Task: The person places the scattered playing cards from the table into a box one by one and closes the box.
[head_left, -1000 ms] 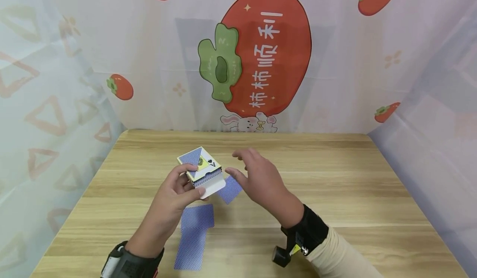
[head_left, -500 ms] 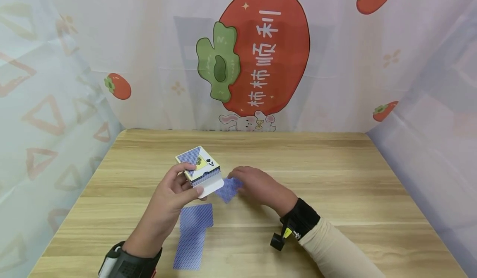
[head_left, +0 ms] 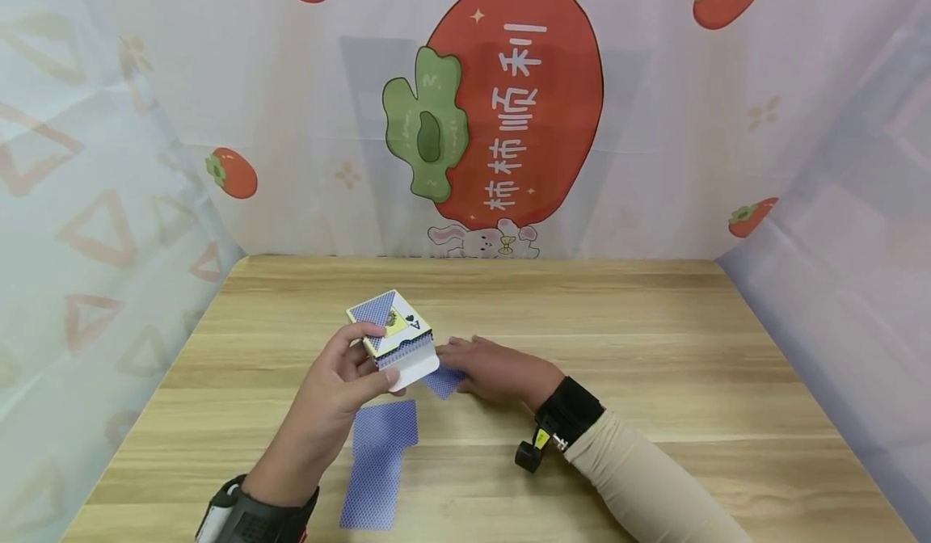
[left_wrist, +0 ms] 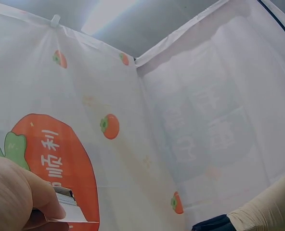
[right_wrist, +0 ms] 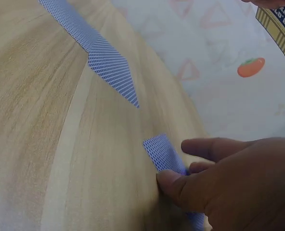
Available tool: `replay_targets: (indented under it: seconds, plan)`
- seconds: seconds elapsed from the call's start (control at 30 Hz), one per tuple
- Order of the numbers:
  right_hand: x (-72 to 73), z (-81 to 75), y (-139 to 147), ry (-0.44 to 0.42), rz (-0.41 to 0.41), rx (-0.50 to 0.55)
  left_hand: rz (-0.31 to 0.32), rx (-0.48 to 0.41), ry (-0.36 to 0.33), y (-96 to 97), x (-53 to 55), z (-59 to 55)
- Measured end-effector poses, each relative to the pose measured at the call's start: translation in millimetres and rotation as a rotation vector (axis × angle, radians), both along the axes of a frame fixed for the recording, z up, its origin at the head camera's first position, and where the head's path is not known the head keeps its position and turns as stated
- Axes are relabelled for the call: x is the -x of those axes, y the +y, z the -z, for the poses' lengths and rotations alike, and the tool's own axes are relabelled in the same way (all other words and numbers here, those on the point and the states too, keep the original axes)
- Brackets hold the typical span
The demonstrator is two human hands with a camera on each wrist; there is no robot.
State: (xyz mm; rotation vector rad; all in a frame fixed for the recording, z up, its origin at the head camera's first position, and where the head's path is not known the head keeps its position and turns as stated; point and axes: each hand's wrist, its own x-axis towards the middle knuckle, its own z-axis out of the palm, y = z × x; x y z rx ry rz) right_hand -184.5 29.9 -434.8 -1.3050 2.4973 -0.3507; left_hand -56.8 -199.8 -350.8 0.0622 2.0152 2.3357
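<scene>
My left hand point(head_left: 330, 393) holds a playing-card box point(head_left: 398, 317) above the table, thumb at its white flap and fingers around its side. The box is tilted, flap open toward me, with the edges of a deck visible inside. Below and right of it, a blue-backed playing card point(head_left: 442, 381) lies on the table, partly covered by my right hand point(head_left: 502, 369). In the right wrist view, the thumb point(right_wrist: 174, 185) touches that card's edge while the index finger reaches out over its far side, apart from the thumb. Two overlapping blue-backed cards point(head_left: 372, 482) lie nearer me.
The wooden table point(head_left: 655, 349) is bordered by a persimmon-printed curtain point(head_left: 640, 163) at the back and hangings at both sides. A wrist camera point(head_left: 528, 456) juts from under my right wrist, low over the table.
My right hand has come down from beside the box onto the single card, its fingers now covering the card's far part. The left hand and box have stayed nearly still.
</scene>
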Motion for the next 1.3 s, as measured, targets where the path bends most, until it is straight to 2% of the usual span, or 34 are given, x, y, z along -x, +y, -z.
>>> replay_targets:
  seconds: [0.23,0.53,0.73,1.03,1.13,1.3]
  plan:
    - [0.8,-3.2,-3,0.139,0.021,-0.133,-0.003,0.014,-0.009,-1.7,-0.1,1.3]
    - [5.2,-9.7,9,0.153,0.138,-0.198,-0.001,0.014,0.003,-1.3,-0.5,1.3]
    - [8.8,-10.2,28,0.132,0.225,-0.213,-0.005,0.011,0.005,0.0,-1.2,0.9]
    - [12.4,-13.8,74,0.085,0.327,-0.215,-0.006,0.015,0.003,0.8,-1.0,1.0]
    - [9.5,-18.5,86,0.034,0.351,-0.222,-0.007,0.018,0.002,0.9,-1.1,1.1]
    - [0.9,-25.1,97,-0.114,0.397,-0.187,-0.011,0.018,0.001,1.5,-1.3,0.9]
